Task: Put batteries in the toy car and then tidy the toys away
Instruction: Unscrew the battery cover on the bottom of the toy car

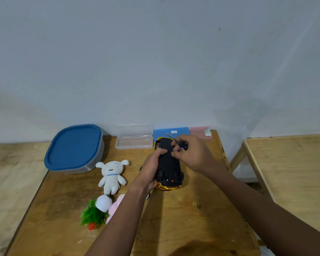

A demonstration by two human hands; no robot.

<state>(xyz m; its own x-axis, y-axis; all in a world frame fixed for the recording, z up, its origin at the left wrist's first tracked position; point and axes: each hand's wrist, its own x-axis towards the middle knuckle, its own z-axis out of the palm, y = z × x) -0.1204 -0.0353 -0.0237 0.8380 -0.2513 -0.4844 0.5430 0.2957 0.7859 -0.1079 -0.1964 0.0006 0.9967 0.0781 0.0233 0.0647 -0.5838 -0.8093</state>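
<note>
A gold toy car (pixel 168 166) lies upside down on the wooden table (pixel 192 209), its black underside facing up. My left hand (pixel 150 169) grips the car along its left side. My right hand (pixel 189 154) is over the car's far half and holds a small screwdriver (pixel 177 142) with a black handle; the metal shaft points up and to the left, away from the car. The fingertips of my right hand touch the underside near the middle. No batteries are visible.
A large container with a blue lid (pixel 75 147) stands at the back left. An open clear case (pixel 134 138), a blue case (pixel 171 132) and a pink case (pixel 200 132) line the wall. A white plush dog (pixel 112 175), a small fake plant in a white pot (pixel 97 211) and a pink plush (pixel 114 207) lie left of my arm. A second table (pixel 292 172) stands to the right.
</note>
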